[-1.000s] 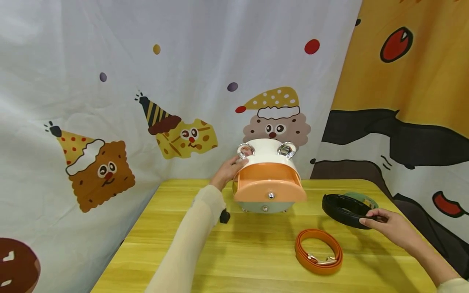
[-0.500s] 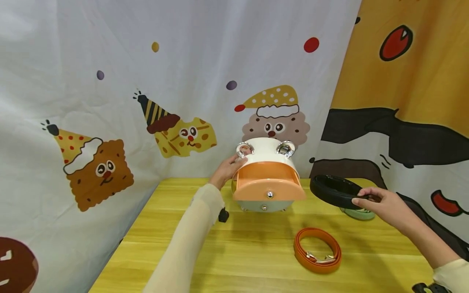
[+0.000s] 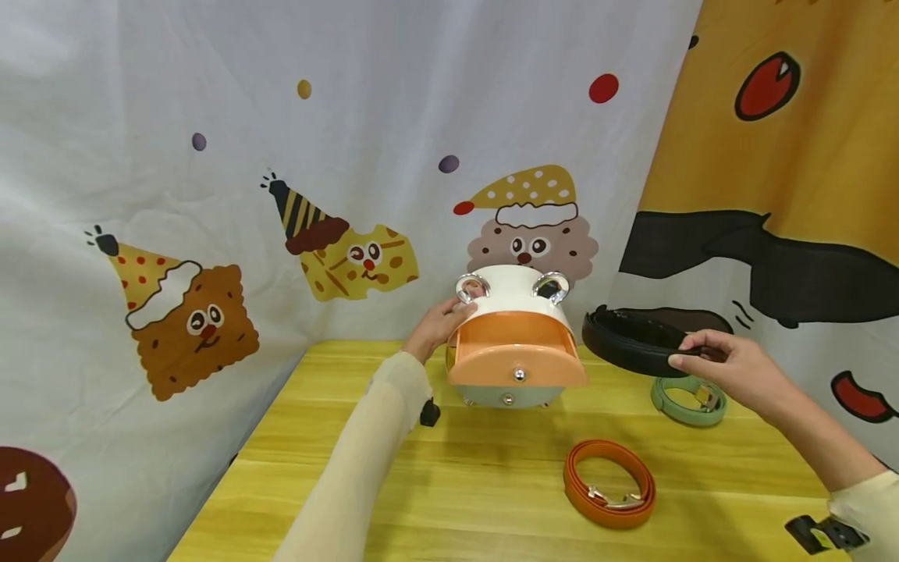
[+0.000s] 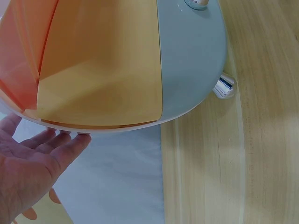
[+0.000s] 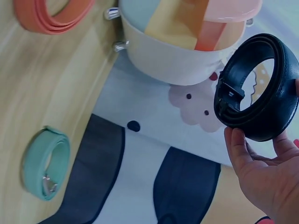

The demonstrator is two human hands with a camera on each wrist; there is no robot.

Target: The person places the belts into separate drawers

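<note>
A small white drawer box [image 3: 507, 290] with chrome ring ears stands toward the back of the table. Its orange drawer [image 3: 518, 365] is pulled out above a grey-green drawer [image 3: 509, 395]. My left hand [image 3: 437, 329] rests against the box's upper left side; in the left wrist view its fingertips touch the white shell's edge. My right hand [image 3: 730, 367] pinches a coiled black belt [image 5: 261, 88] between thumb and fingers, raised to the right of the box. Behind and below it lies a coiled green belt [image 3: 690, 401]. An orange belt [image 3: 609, 484] lies coiled nearer me.
The yellow wooden table [image 3: 485, 499] carries these things. A curtain [image 3: 379, 94] with cartoon prints hangs right behind its far edge. A small black object [image 3: 430, 413] shows beside my left sleeve, and a black strap piece [image 3: 826, 535] by my right cuff.
My right hand has lifted the black belt up and leftward, toward the box, uncovering the green belt. My left hand stays at the box's side.
</note>
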